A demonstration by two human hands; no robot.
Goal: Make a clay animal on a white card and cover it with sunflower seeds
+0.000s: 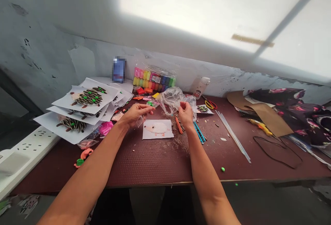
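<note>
A white card (158,129) with a pink hedgehog shape drawn on it lies between my hands. Left of the card, my left hand (138,113) is closed in a pinch, and a scrap of clear plastic (140,121) shows below its fingers. What the pinch holds is too small to make out. My right hand (186,114) is closed with curled fingers in front of a crumpled clear plastic bag (169,97); its grip is hidden. Beside that hand lie an orange craft knife (178,125), blue pencils (199,133) and striped sunflower seeds (175,127).
At left, hedgehog pictures (86,98) are stacked near a white power strip (33,145). Coloured clay packs (155,79), a phone (119,69) and a white bottle (201,87) stand along the wall. Scissors (210,104), glue sticks (234,137) and a yellow glue gun (261,127) are at right.
</note>
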